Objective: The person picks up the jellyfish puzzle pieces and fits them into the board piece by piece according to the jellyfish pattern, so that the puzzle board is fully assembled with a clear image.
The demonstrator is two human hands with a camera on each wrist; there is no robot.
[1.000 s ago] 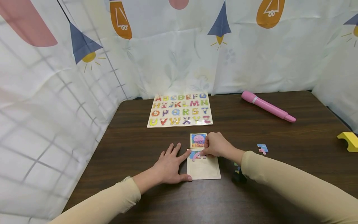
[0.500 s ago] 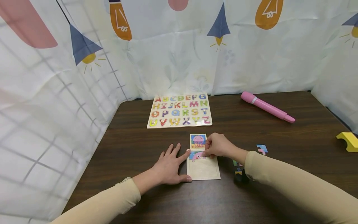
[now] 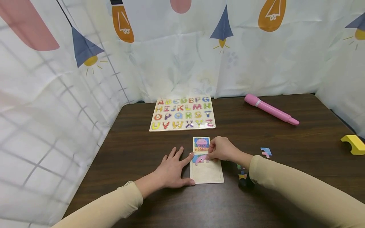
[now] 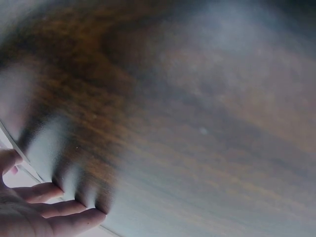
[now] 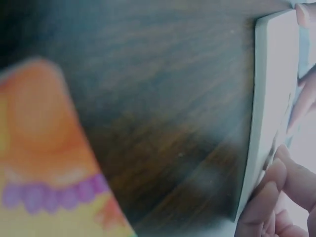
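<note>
One left hand splayed, likely bracing left edge of tray; right hand pinching puzzle piece, far side.

"Layout on your feed, quick?"
"I've got the tray mid-table, joined puzzle pieces along its back. Picture card just behind, letter board behind that, slightly left. Curtain behind everything."
"Hands?"
"I see left hand at the tray's left edge, right hand over its back right corner."
"Right side?"
"Loose pieces between tray and right sleeve, partly hidden. Another piece behind that sleeve. Toy pen farther back, arch block far right."
</note>
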